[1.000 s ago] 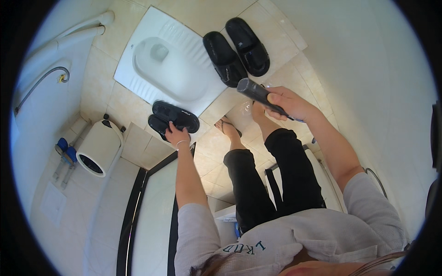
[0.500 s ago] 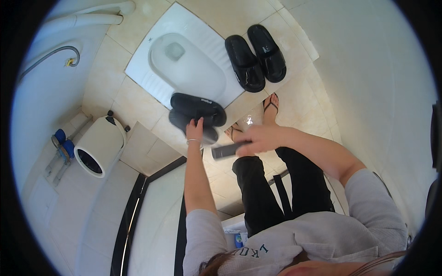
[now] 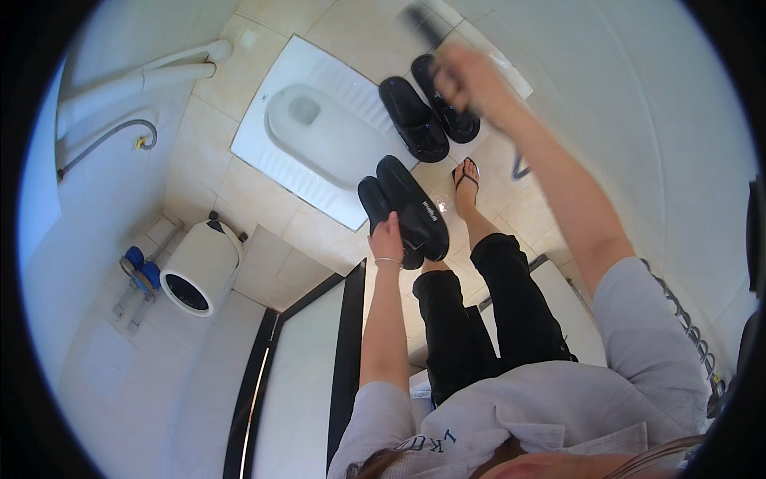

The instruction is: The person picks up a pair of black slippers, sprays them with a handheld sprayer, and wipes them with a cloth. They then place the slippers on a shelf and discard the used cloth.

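My left hand (image 3: 386, 238) is closed around a pair of black slippers (image 3: 423, 219), held together above the near edge of the white squat toilet (image 3: 263, 137). Light lettering marks the strap of one slipper. Up at the far right, my raised right hand (image 3: 471, 78) grips a dark, bar-shaped shower head (image 3: 424, 25), blurred by motion. A short loop of hose (image 3: 519, 166) shows below that wrist. Beneath the right hand, a second black pair stands on the floor: one slipper (image 3: 413, 120) is fully visible, the other (image 3: 459, 120) partly covered by the hand.
Beige floor tiles (image 3: 209, 172) surround the toilet, with a wet shine near my sandalled foot (image 3: 465, 180). A white wall-mounted paper holder (image 3: 211, 255) is at left, beside blue items (image 3: 142, 267). White pipes (image 3: 152, 76) and a grey hose (image 3: 112, 140) line the left wall.
My right hand has swung up and away to the far right with the shower head. My left hand has lifted the slippers and turned them, moving them to the right.
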`<control>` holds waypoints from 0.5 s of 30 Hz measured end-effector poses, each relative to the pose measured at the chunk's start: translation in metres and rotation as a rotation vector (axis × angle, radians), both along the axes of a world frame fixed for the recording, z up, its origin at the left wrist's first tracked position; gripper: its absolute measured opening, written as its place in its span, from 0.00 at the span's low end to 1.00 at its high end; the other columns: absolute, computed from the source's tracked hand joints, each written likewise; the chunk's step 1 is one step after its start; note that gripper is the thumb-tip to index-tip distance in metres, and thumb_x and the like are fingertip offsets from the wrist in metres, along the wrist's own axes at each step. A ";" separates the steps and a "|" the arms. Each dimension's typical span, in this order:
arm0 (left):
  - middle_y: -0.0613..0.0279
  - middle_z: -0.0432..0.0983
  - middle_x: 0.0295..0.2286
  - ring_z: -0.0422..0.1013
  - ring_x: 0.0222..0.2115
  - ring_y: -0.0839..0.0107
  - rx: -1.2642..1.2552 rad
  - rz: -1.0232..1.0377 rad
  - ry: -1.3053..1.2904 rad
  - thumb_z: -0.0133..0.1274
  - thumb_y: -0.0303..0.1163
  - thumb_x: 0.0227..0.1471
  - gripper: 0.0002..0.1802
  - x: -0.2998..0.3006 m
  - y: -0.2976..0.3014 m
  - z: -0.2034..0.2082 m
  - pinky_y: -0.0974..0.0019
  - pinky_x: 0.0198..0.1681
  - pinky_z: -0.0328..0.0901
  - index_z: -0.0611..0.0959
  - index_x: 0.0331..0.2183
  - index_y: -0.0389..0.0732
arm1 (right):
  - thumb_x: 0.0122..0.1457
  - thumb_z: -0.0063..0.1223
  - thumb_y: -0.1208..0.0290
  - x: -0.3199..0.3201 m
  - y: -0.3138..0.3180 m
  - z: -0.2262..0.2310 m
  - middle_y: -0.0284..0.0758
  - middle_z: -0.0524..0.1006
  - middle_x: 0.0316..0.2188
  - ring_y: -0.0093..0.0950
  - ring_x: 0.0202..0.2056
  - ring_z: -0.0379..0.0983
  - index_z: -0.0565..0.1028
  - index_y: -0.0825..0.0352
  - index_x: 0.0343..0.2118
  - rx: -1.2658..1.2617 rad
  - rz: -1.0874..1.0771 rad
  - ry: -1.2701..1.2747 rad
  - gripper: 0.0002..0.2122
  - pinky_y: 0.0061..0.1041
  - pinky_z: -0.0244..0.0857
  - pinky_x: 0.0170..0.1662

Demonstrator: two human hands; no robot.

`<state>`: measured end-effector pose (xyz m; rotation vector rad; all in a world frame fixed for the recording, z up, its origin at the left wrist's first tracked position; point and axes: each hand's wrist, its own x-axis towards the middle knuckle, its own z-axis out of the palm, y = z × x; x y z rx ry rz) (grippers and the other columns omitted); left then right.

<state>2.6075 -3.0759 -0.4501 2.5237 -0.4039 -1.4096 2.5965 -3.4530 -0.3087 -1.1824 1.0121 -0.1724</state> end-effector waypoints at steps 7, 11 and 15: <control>0.35 0.77 0.26 0.73 0.32 0.38 -0.023 0.249 -0.111 0.27 0.62 0.62 0.45 0.050 -0.039 0.025 0.47 0.38 0.64 0.83 0.28 0.29 | 0.63 0.42 0.47 -0.100 -0.081 0.017 0.26 0.65 0.13 0.16 0.12 0.58 0.68 0.64 0.26 0.159 0.327 0.188 0.22 0.18 0.52 0.16; 0.34 0.77 0.28 0.72 0.33 0.37 0.027 0.135 -0.193 0.27 0.62 0.62 0.45 0.052 -0.055 0.033 0.47 0.38 0.64 0.83 0.29 0.29 | 0.63 0.44 0.46 -0.165 -0.061 0.005 0.26 0.65 0.14 0.15 0.12 0.57 0.69 0.65 0.27 0.322 0.217 0.214 0.22 0.18 0.51 0.15; 0.35 0.77 0.32 0.72 0.37 0.38 0.001 0.079 -0.141 0.28 0.62 0.62 0.43 0.046 -0.055 0.053 0.48 0.41 0.64 0.83 0.34 0.30 | 0.61 0.52 0.55 -0.215 -0.033 0.012 0.27 0.67 0.17 0.15 0.15 0.59 0.73 0.65 0.40 0.450 0.250 0.153 0.16 0.17 0.53 0.18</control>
